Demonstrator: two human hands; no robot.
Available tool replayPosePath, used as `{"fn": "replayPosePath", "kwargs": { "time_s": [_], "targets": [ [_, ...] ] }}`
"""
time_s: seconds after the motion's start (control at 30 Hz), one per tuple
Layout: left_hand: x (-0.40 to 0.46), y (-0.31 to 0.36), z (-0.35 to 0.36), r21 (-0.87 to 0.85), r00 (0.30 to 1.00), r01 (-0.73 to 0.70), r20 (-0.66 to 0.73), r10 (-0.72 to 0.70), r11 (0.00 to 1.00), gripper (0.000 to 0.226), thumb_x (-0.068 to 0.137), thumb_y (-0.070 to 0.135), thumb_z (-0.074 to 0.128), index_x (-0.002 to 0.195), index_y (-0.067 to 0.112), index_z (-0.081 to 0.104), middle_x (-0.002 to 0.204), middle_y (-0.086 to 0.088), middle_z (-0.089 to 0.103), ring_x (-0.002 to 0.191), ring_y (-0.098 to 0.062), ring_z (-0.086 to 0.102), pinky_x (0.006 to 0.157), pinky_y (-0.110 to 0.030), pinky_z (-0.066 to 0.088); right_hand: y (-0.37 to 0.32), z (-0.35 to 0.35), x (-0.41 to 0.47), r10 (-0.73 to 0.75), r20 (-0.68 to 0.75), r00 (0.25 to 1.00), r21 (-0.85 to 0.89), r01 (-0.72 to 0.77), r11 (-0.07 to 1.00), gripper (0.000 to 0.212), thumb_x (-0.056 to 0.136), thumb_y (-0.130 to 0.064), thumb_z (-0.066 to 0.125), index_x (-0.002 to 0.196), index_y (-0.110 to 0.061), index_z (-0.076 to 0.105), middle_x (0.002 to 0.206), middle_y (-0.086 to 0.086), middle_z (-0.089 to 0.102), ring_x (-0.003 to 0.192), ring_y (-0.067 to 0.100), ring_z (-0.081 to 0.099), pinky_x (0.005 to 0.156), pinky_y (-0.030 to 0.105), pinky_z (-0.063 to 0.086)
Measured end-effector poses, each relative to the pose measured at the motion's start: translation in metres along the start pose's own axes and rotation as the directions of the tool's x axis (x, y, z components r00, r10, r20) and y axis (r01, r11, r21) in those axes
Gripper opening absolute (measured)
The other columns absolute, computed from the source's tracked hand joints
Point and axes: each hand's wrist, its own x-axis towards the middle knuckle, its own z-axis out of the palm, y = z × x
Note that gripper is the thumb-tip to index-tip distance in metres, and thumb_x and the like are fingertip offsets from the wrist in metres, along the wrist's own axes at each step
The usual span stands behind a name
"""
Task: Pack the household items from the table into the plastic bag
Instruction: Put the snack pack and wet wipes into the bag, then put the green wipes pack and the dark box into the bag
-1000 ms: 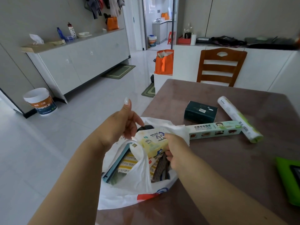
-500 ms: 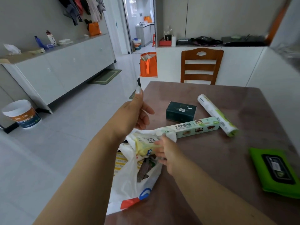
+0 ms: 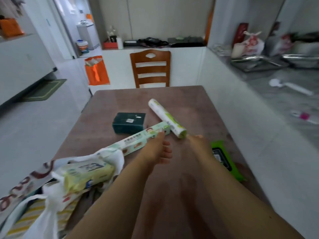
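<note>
Brown stone-look table (image 3: 198, 107) seen from above and behind two bare forearms. White plastic bag with red print (image 3: 51, 200) slumped open at near left edge of table, holding a pale yellow soft pack of wipes (image 3: 88, 175) at its mouth and a yellow-striped flat packet (image 3: 32, 216) deeper inside. Long pale green cardboard box of cling film (image 3: 136, 142) lying flat, near end tucked under the bag's rim, far end just beside the white-and-green paper-wrapped roll (image 3: 166, 117). Left hand (image 3: 157, 150) laid over the far part of the long box, index finger stretched along its top, remaining fingers loosely curled beside it; whether truly gripped, not determinable owing to blur. Right hand (image 3: 198, 144) reached forward next to the roll's near end, fingertips close to or touching it; finger posture too blurred to tell. Dark green rectangular box (image 3: 128, 122) resting left of the roll, just beyond the long box. Bright green flat wipes pack with black label (image 3: 224, 157) lying to the right, partly hidden by the right wrist. Brown wooden slat-back chair (image 3: 151, 68) placed at the far edge of the table; orange shopping bag (image 3: 96, 70) on the floor to its left.
</note>
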Motion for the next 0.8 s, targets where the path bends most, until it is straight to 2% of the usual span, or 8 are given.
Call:
{"fn": "replayPosePath", "kwargs": {
  "time_s": [0.17,0.3,0.4,0.5,0.57,0.63,0.73,0.8],
  "targets": [
    [0.028,-0.017,0.066,-0.010,0.980,0.153,0.131,-0.150,0.988,0.054,0.095,0.057,0.032,0.095,0.007,0.052,0.082,-0.012,0.054,0.073,-0.025,0.056,0.067,-0.034,0.048,0.038,-0.047,0.035,0.082,-0.134,0.988,0.063,-0.074,0.995,0.035,0.092,-0.024,0.049,0.120,-0.004,0.058,0.120,0.017,0.062,0.110,0.033,0.059,0.089,0.030,0.047],
    [0.034,-0.028,0.101,0.032,0.954,0.225,0.195,-0.227,0.974,0.048,0.094,0.060,0.032,0.069,0.019,0.036,0.062,-0.003,0.032,0.053,-0.014,0.032,0.053,-0.023,0.027,0.072,-0.070,0.064,0.141,-0.132,0.981,-0.113,-0.157,0.981,0.047,0.086,-0.032,0.050,0.132,-0.025,0.050,0.125,0.012,0.062,0.104,0.031,0.061,0.089,0.038,0.050],
    [0.026,-0.030,0.117,-0.003,0.922,0.302,0.257,-0.291,0.953,0.055,0.094,0.061,0.031,0.078,0.015,0.055,0.058,-0.008,0.056,0.052,-0.021,0.053,0.055,-0.027,0.036,0.091,-0.071,0.072,0.255,0.000,0.967,-0.077,-0.254,0.964,0.048,0.086,-0.025,0.062,0.132,-0.014,0.052,0.128,0.014,0.060,0.105,0.029,0.061,0.085,0.031,0.050],
    [0.012,-0.019,0.118,-0.067,0.923,0.316,0.253,-0.291,0.946,0.063,0.100,0.047,0.023,0.128,0.000,0.054,0.126,-0.028,0.059,0.119,-0.039,0.054,0.075,-0.034,0.044,0.095,-0.065,0.072,0.347,0.140,0.928,0.136,-0.365,0.921,0.049,0.082,-0.024,0.073,0.123,-0.001,0.060,0.123,0.020,0.063,0.108,0.033,0.062,0.094,0.041,0.050],
    [0.002,-0.012,0.109,-0.077,0.930,0.286,0.264,-0.257,0.955,0.064,0.101,0.045,0.022,0.133,-0.003,0.048,0.139,-0.028,0.047,0.128,-0.039,0.045,0.082,-0.036,0.046,0.086,-0.057,0.066,0.327,0.227,0.917,0.224,-0.376,0.899,0.039,0.083,-0.025,0.072,0.113,-0.001,0.064,0.114,0.023,0.066,0.099,0.034,0.064,0.092,0.045,0.051],
    [-0.009,-0.004,0.097,-0.096,0.941,0.253,0.257,-0.222,0.963,0.062,0.101,0.043,0.024,0.133,-0.005,0.049,0.140,-0.029,0.045,0.120,-0.040,0.052,0.088,-0.036,0.043,0.073,-0.046,0.062,0.279,0.318,0.906,0.227,-0.358,0.906,0.035,0.084,-0.026,0.071,0.109,-0.003,0.066,0.109,0.022,0.068,0.095,0.035,0.066,0.090,0.049,0.052],
    [-0.018,0.001,0.071,-0.093,0.988,0.124,0.103,-0.114,0.988,0.056,0.102,0.041,0.026,0.131,0.000,0.053,0.131,-0.025,0.056,0.075,-0.020,0.067,0.064,-0.024,0.055,0.050,-0.028,0.047,0.147,0.443,0.884,0.312,-0.306,0.900,0.022,0.086,-0.018,0.067,0.106,-0.007,0.066,0.090,0.018,0.073,0.076,0.031,0.070,0.073,0.044,0.058],
    [-0.022,0.001,0.044,-0.020,1.000,0.013,-0.013,-0.014,1.000,0.051,0.102,0.041,0.029,0.126,0.007,0.058,0.122,-0.017,0.063,0.088,-0.020,0.065,0.065,-0.023,0.058,0.035,-0.016,0.037,0.066,0.484,0.872,0.375,-0.275,0.885,0.018,0.087,-0.015,0.065,0.104,-0.009,0.067,0.078,0.013,0.075,0.063,0.026,0.071,0.058,0.037,0.060]
  ]
}}
